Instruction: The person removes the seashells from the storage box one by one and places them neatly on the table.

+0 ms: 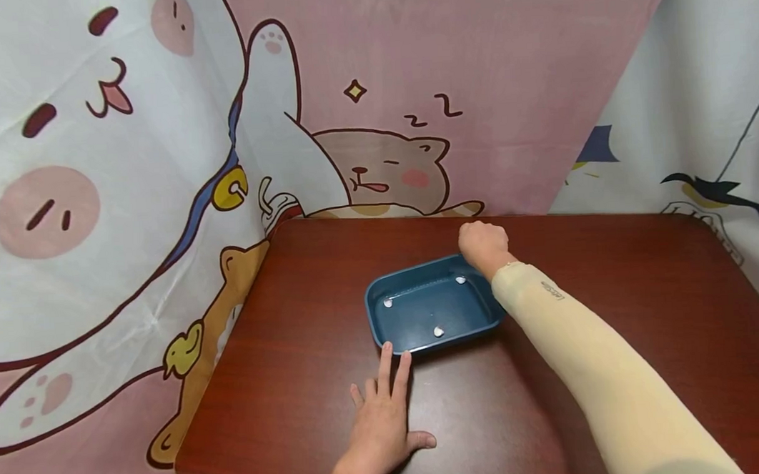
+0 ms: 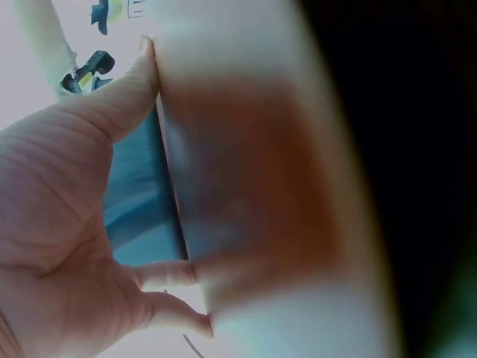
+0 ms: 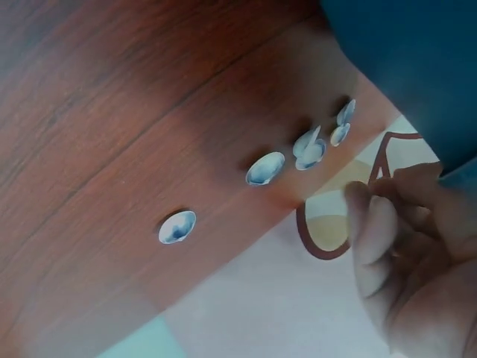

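A blue rectangular tray [image 1: 431, 309] stands on the table, with three small white shells [image 1: 461, 280] apart from each other on its floor. My left hand [image 1: 383, 423] spreads its straight fingers, two fingertips touching the tray's near rim. Beyond the tray's far right corner, my right hand [image 1: 483, 246] has its fingers curled, thumb near the index finger. I see nothing in its grasp, though the tray edge hides part of that hand [image 3: 410, 253]. Several white shells [image 3: 266, 169] lie in a loose row on the wood in the right wrist view; the head view does not show them.
The reddish-brown wooden table [image 1: 298, 406] ends at a cloth [image 1: 506, 80] printed with cartoon animals, hanging behind and at the left. My right forearm in a cream sleeve [image 1: 585, 355] crosses the table's right side. Much of the left wrist view is blurred or dark.
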The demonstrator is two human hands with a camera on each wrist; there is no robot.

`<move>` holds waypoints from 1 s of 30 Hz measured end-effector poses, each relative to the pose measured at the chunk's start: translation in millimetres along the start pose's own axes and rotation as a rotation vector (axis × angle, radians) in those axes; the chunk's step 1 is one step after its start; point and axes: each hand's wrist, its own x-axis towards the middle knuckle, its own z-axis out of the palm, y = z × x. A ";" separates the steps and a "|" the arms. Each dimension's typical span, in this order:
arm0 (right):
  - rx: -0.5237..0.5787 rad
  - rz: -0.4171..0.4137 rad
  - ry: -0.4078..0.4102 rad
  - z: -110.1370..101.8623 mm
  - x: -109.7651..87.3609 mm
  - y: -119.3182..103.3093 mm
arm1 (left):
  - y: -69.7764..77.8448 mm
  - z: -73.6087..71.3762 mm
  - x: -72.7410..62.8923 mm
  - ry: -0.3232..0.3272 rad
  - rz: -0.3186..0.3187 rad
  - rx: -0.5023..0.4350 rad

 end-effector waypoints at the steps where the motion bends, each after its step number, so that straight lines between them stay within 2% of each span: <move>1: -0.002 -0.020 0.036 0.3 -2.4 0.5 | 0.6 0.5 -0.3 -0.002 0.000 -0.004; 5: 0.041 -0.166 0.207 0.7 -21.6 2.2 | 3.6 2.3 -1.8 0.000 0.007 -0.008; 9: 0.079 -0.333 0.342 -2.6 -56.2 5.3 | 6.2 2.8 -2.5 0.016 0.011 0.000; 14: 0.109 -0.448 0.519 -7.1 -106.0 23.6 | 7.8 2.0 -3.4 0.038 0.014 0.003; 16: 0.140 -0.491 0.559 -10.1 -122.0 33.8 | 7.5 1.3 -4.3 0.044 0.014 0.002; 19: 0.194 -0.522 0.566 -19.0 -137.4 47.0 | 6.3 0.7 -5.7 0.060 0.010 0.007; 21: 0.243 -0.505 0.547 -26.8 -143.5 55.2 | 5.6 0.7 -6.3 0.072 0.010 0.019; 25: 0.346 -0.402 0.482 -39.0 -152.3 73.2 | 5.0 1.8 -6.0 0.076 0.011 0.027; 30: 0.418 -0.303 0.406 -42.9 -156.5 97.2 | 3.6 3.3 -3.0 0.051 0.008 0.008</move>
